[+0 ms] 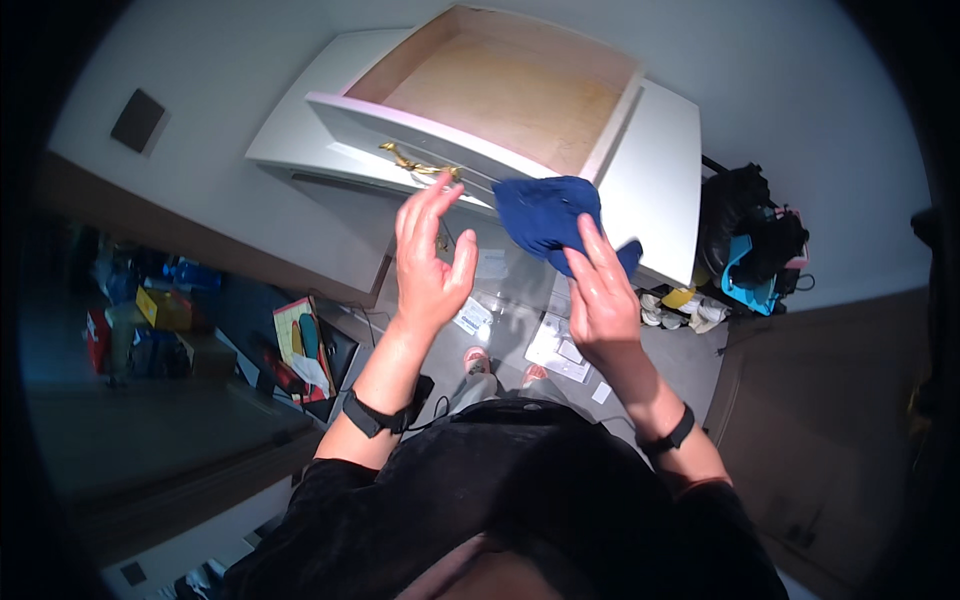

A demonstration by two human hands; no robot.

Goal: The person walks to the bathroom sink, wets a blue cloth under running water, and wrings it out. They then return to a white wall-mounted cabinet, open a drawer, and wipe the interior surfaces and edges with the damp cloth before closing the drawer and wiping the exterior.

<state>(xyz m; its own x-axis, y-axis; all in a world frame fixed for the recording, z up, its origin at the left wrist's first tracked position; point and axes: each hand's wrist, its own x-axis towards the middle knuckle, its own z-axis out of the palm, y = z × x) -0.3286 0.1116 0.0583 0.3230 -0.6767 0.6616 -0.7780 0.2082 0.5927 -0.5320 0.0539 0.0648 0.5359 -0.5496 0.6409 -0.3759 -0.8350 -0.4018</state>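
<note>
A white drawer (420, 124) with a light wooden inside is pulled out of a white cabinet (660, 165). On its front sits an ornate gold handle (420, 163). My left hand (431, 259), fingers apart and holding nothing, is raised just below that handle. A dark blue cloth (547, 214) is at the fingers of my right hand (604, 292), by the drawer's front right corner; its far end is spread and slightly blurred. The right thumb is hidden, perhaps behind the cloth.
Black boots (727, 214) and a light blue item (750, 277) stand right of the cabinet. Papers and flat packets (559, 349) lie on the floor near my feet. At the left is a shallow box (304, 345) with coloured things, and a yellow box (163, 307) beyond it.
</note>
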